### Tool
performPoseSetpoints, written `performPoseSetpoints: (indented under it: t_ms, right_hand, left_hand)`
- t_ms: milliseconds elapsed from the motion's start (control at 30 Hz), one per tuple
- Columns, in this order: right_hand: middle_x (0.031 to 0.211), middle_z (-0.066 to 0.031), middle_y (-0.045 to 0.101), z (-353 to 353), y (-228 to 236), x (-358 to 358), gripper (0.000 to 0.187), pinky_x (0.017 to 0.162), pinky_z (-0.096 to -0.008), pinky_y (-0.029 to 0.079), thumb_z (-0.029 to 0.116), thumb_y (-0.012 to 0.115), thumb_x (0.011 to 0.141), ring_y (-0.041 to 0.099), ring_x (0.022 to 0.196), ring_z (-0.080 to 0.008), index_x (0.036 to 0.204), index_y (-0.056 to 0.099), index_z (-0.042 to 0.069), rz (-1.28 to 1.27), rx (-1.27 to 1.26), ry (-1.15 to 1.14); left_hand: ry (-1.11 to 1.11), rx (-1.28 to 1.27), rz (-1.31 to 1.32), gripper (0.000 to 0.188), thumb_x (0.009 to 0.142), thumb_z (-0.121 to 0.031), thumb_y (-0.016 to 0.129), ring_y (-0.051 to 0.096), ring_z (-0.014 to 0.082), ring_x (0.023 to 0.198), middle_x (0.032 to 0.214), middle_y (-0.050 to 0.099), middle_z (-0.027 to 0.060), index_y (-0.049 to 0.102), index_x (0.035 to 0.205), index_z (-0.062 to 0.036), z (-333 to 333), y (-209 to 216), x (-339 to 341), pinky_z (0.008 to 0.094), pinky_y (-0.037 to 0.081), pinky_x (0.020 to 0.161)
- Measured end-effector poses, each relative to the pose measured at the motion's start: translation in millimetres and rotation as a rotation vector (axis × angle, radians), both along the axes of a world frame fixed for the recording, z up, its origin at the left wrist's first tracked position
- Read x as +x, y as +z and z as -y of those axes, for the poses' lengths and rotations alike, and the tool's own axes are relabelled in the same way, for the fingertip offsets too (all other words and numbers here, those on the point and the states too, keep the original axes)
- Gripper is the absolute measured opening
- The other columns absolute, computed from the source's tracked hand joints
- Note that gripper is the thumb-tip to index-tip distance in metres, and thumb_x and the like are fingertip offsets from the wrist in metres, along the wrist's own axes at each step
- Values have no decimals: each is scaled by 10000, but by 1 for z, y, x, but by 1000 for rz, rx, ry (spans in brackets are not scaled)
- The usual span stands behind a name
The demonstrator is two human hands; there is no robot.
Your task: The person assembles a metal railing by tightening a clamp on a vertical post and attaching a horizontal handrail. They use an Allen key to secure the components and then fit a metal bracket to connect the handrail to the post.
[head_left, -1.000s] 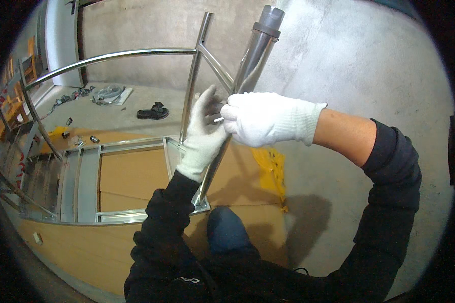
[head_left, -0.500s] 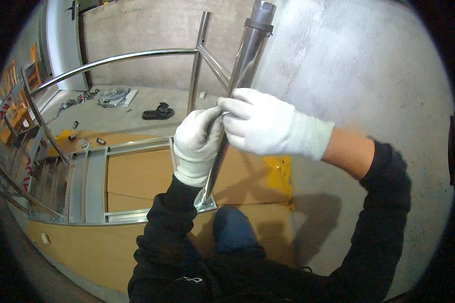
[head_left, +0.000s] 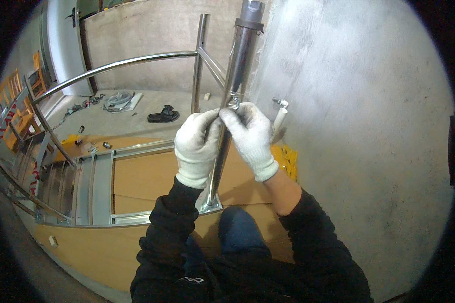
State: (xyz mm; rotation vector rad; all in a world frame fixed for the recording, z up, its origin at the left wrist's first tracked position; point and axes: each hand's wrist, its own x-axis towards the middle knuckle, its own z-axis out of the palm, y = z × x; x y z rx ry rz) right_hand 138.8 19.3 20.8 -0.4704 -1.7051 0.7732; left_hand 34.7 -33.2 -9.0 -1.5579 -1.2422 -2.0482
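Observation:
Both hands wear white knit gloves and meet at an upright shiny metal post (head_left: 218,169), just below a dark grey cylinder (head_left: 244,43) with a collar, which is fixed along its upper part. My left hand (head_left: 197,146) is closed, thumb and fingertips pinched against the left side of the post. On the right side, my right hand (head_left: 250,136) is closed too, its thumb meeting the left fingertips. Whatever the fingertips pinch is hidden. A small shiny loop of wire or metal fitting (head_left: 234,102) shows around the post just above the right fingers.
A curved steel rail (head_left: 119,64) runs left from the post frame. Below lies a metal frame (head_left: 101,187) on cardboard (head_left: 151,177). A black sandal (head_left: 163,114), coiled hose (head_left: 119,101) and small fittings (head_left: 107,145) lie beyond. A white pipe (head_left: 279,118) stands by the wall.
My right hand has turned, and its forearm has swung down and inward, exposing the pipe by the wall. The shiny loop on the post now shows. My left hand keeps its pinch.

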Motion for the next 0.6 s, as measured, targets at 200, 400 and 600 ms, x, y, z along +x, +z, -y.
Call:
performPoseSetpoints:
  t_ms: [200,400,600]
  right_hand:
    - [675,-57,590,1,13,11,152,549,-282,442,154,669,839,550,576,-138,776,592,40,312,324,-258]
    - [647,-69,506,-9,59,40,97,523,-370,456,147,634,759,576,584,-244,748,553,96,756,1069,-429]
    - [679,-56,488,1,111,34,70,553,-359,467,135,593,737,567,638,-219,792,575,96,1078,1545,-217]
  left_hand:
    - [-113,-72,69,156,834,-70,665,616,224,691,797,626,112,663,983,-25,-3,-9,8,305,479,633]
    - [-344,-135,336,219,920,-104,600,606,101,834,951,657,62,627,1096,23,-9,-10,6,222,490,722]
    - [-472,-110,503,205,913,-86,599,608,111,873,952,659,70,616,1074,40,-6,-1,2,246,492,794]
